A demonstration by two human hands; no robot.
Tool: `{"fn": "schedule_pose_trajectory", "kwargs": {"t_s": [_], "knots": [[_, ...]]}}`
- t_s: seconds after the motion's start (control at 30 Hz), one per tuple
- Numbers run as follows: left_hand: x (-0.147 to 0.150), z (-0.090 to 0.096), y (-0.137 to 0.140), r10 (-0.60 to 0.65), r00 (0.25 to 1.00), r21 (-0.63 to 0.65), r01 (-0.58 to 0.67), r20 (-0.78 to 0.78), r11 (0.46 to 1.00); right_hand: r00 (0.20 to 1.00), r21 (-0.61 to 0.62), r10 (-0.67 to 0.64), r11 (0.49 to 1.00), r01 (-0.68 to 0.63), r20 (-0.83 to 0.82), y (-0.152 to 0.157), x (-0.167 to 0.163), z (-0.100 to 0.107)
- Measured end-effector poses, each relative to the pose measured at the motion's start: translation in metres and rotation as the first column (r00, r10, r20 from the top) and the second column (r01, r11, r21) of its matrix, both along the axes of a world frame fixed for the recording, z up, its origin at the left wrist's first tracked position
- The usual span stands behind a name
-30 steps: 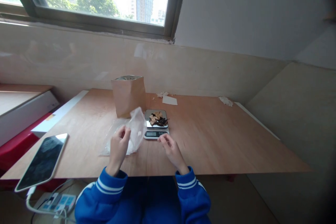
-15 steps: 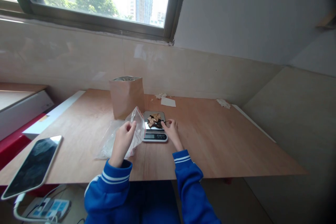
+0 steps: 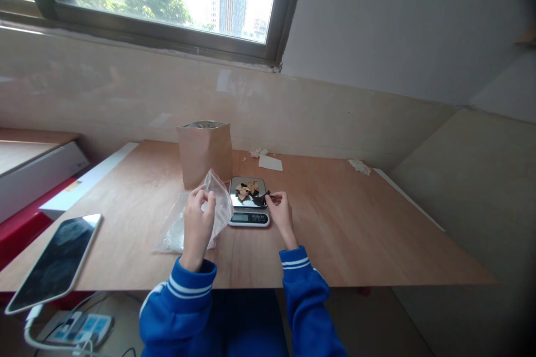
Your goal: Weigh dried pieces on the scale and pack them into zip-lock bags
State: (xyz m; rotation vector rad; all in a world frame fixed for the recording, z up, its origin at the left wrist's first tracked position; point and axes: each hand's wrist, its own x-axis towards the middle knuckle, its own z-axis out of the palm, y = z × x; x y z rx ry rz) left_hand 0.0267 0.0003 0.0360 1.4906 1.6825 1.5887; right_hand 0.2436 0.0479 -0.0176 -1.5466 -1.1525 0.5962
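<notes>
My left hand (image 3: pixel 197 227) pinches the upper edge of a clear plastic zip bag (image 3: pixel 221 212), which droops onto the table and shows a reddish seal line. To its right stands a small digital kitchen scale (image 3: pixel 250 224) with a metal plate and a dark display panel. Tan and dark dried pieces (image 3: pixel 247 189) are heaped on the plate; they look like dried leaves or fungus. At the plate's right edge, my right hand (image 3: pixel 282 213) grips a dark dried piece (image 3: pixel 261 199) between thumb and fingers.
Behind the bag is an upright brown paper pouch (image 3: pixel 205 156), its foil-lined top gaping. A white card (image 3: pixel 270 163) and crumpled scraps (image 3: pixel 359 167) lie toward the wall. A tablet (image 3: pixel 54 262) with a charging cable overhangs the left front edge, above a power strip (image 3: pixel 84 328).
My right hand has shifted slightly right, drawing the dark dried piece away from the heap. My left hand's fingers have shifted slightly on the plastic bag. The view has moved a little.
</notes>
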Motion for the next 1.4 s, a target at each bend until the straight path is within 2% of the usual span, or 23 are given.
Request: {"fn": "schedule_pose_trajectory", "kwargs": {"t_s": [0.2,0.33,0.5,0.7,0.8,0.9,0.97,1.03,1.07,1.13,1.23,1.33,1.4], "knots": [[0.01,0.0,0.003,-0.038,0.999,-0.029,0.039,0.032,0.999,0.993,0.164,0.062,0.985,-0.044,-0.105,-0.02,-0.023,0.056],[0.018,0.002,0.004,-0.052,0.999,-0.018,0.052,-0.006,0.998,0.99,0.238,0.126,0.965,-0.107,-0.065,-0.032,-0.043,0.091],[0.023,0.006,0.002,-0.08,0.997,0.01,0.079,0.022,0.997,0.992,0.219,0.122,0.967,-0.127,0.037,-0.04,-0.059,0.107],[0.023,0.011,-0.005,-0.119,0.983,0.001,0.12,0.143,0.993,0.926,0.13,0.302,0.933,-0.336,0.227,-0.046,-0.069,0.105],[0.022,0.014,-0.01,-0.144,0.959,-0.022,0.154,0.242,0.988,0.913,0.142,0.347,0.914,-0.381,0.216,-0.046,-0.069,0.103],[0.021,0.016,-0.012,-0.159,0.899,-0.043,0.193,0.408,0.98,0.941,0.212,0.29,0.922,-0.323,0.173,-0.04,-0.063,0.099],[0.019,0.017,-0.012,-0.155,0.811,-0.051,0.221,0.564,0.974,0.961,0.25,0.221,0.934,-0.257,0.164,-0.034,-0.056,0.091],[0.018,0.02,-0.013,-0.142,0.739,-0.049,0.23,0.658,0.972,0.964,0.257,0.166,0.941,-0.218,0.207,-0.024,-0.05,0.08],[0.018,0.021,-0.013,-0.133,0.733,-0.049,0.222,0.667,0.974,0.953,0.249,0.156,0.943,-0.222,0.262,-0.019,-0.047,0.073],[0.017,0.023,-0.015,-0.113,0.762,-0.054,0.191,0.638,0.98,0.89,0.202,0.175,0.939,-0.28,0.422,-0.009,-0.046,0.056],[0.016,0.024,-0.017,-0.106,0.795,-0.045,0.166,0.597,0.985,0.738,0.073,0.244,0.927,-0.369,0.63,0.002,-0.051,0.03],[0.014,0.023,-0.018,-0.116,0.814,-0.033,0.164,0.57,0.986,0.618,-0.039,0.281,0.926,-0.375,0.735,0.006,-0.059,0.014],[0.013,0.021,-0.017,-0.112,0.82,-0.044,0.164,0.561,0.985,0.569,-0.065,0.276,0.93,-0.363,0.775,0.006,-0.062,0.009]]}}
